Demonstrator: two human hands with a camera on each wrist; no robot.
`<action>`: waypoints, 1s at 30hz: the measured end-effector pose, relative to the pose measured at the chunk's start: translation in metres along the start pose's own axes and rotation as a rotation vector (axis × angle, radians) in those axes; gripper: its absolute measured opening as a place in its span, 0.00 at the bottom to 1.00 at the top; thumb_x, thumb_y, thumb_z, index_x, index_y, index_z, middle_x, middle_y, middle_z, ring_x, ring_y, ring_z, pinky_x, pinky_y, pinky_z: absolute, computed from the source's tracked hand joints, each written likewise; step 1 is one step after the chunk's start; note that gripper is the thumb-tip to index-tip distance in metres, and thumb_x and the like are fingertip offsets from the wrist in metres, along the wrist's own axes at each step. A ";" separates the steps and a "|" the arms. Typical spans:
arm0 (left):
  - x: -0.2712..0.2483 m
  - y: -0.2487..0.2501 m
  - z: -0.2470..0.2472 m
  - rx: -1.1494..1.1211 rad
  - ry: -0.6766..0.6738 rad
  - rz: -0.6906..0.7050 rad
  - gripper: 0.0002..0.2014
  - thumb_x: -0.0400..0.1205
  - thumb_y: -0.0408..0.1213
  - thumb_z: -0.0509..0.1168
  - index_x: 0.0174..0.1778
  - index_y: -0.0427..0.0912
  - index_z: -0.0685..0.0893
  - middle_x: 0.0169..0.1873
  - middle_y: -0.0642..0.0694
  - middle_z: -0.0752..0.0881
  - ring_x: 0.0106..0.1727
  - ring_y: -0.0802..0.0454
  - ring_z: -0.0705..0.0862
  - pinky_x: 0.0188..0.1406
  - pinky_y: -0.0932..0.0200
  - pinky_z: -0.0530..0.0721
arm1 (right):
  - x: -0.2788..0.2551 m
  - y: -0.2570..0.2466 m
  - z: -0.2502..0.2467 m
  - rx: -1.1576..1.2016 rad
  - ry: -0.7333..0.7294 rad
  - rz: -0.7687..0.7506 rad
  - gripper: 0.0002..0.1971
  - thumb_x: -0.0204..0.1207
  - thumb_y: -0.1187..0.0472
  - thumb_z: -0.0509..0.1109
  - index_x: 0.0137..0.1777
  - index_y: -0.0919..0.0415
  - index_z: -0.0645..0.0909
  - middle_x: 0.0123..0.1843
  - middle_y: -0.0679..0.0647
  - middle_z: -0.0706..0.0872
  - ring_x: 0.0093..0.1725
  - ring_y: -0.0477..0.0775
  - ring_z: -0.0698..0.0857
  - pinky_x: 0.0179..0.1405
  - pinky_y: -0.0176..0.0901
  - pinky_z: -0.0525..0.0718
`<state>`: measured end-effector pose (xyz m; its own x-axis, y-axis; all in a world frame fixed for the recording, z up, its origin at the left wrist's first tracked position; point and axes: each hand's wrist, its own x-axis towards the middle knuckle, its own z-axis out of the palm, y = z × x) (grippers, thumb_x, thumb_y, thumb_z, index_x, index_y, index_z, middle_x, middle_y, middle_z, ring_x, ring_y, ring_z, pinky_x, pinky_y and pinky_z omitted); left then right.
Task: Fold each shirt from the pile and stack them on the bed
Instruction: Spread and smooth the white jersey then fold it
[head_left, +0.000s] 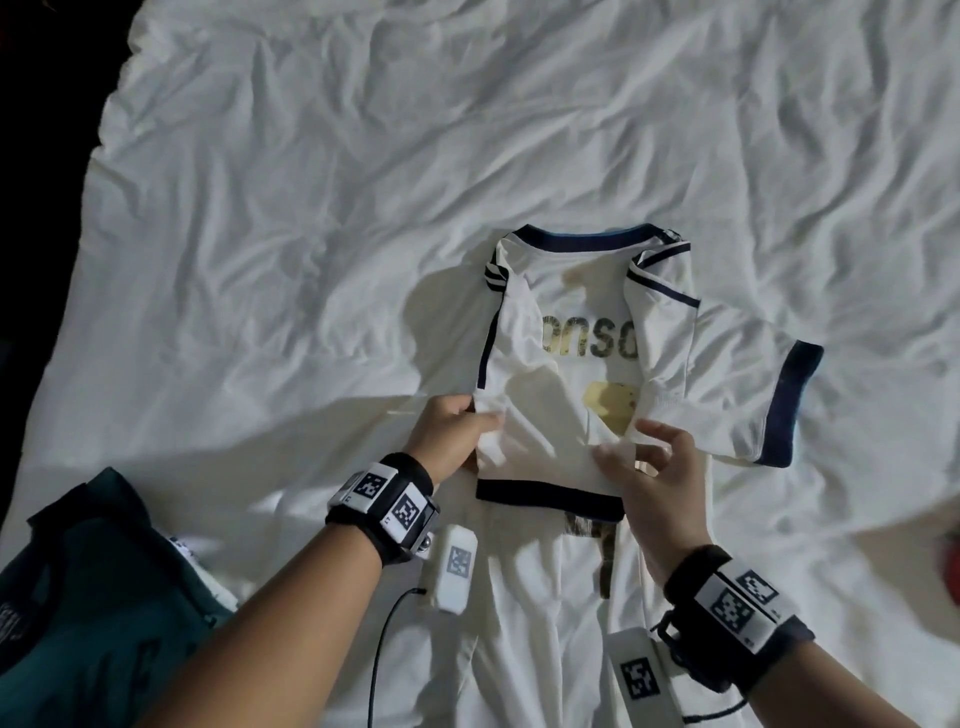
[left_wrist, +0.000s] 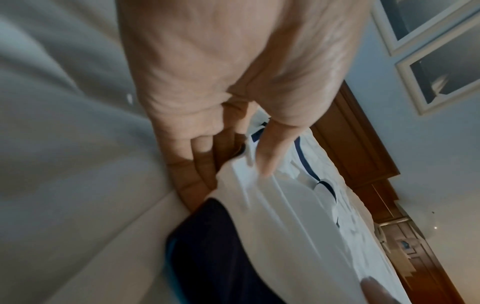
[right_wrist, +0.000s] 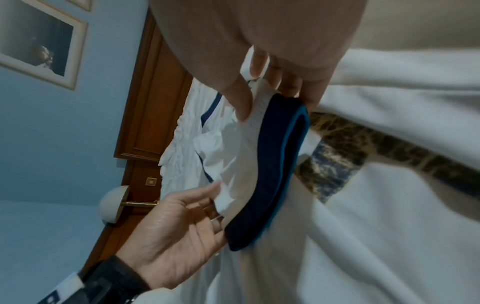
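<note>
White jersey (head_left: 566, 332) with navy trim lies back-up on the bed (head_left: 311, 208), collar toward the far side, both sides partly turned in over the middle; the right sleeve (head_left: 769, 405) with its navy cuff sticks out flat on the sheet. Printed across the back, dark worn letters read "onso", the start hidden under the folded left flap; below them a yellow patch, likely part of a number, too covered to read. The navy hem band (head_left: 550, 499) is brought up over the body, lower part of the jersey doubled. Left hand (head_left: 457, 426) pinches the doubled cloth at its left edge, thumb on top and fingers beneath, as the left wrist view confirms. Right hand (head_left: 654, 457) holds the right end of the same fold near the hem band, thumb pressing the white ribbed cloth against the fingers in the right wrist view. Both wrists carry black straps with square black-and-white coded tags. Beside the person at near left, a dark green shirt (head_left: 98, 587) lies crumpled on the bed; its print is not legible. Wooden headboard and blue wall with framed pictures behind.
</note>
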<state>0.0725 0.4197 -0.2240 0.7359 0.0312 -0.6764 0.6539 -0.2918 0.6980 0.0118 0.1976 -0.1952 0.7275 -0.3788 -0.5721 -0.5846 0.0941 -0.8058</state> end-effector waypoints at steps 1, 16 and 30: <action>0.001 0.000 0.001 -0.020 0.040 0.013 0.21 0.73 0.46 0.77 0.34 0.32 0.78 0.28 0.45 0.77 0.31 0.46 0.77 0.35 0.54 0.75 | 0.003 0.005 -0.003 -0.020 -0.011 -0.005 0.23 0.73 0.66 0.82 0.63 0.53 0.77 0.52 0.61 0.88 0.42 0.56 0.90 0.38 0.51 0.89; 0.027 0.014 -0.002 0.304 0.249 0.199 0.22 0.74 0.60 0.72 0.31 0.42 0.82 0.26 0.47 0.87 0.30 0.40 0.88 0.34 0.43 0.90 | -0.007 0.024 -0.005 -0.821 0.048 -0.582 0.27 0.69 0.62 0.80 0.67 0.57 0.76 0.65 0.51 0.78 0.62 0.60 0.80 0.63 0.55 0.79; 0.060 0.030 -0.006 0.416 0.235 0.257 0.23 0.84 0.45 0.70 0.27 0.42 0.69 0.22 0.50 0.74 0.33 0.40 0.74 0.34 0.51 0.72 | -0.016 0.053 0.041 -1.252 -0.457 -1.238 0.06 0.72 0.66 0.79 0.44 0.61 0.85 0.39 0.54 0.80 0.37 0.58 0.77 0.36 0.50 0.79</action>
<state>0.1373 0.4188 -0.2425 0.9137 0.1079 -0.3917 0.3578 -0.6704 0.6500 -0.0162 0.2468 -0.2354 0.8071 0.5893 0.0346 0.5714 -0.7652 -0.2966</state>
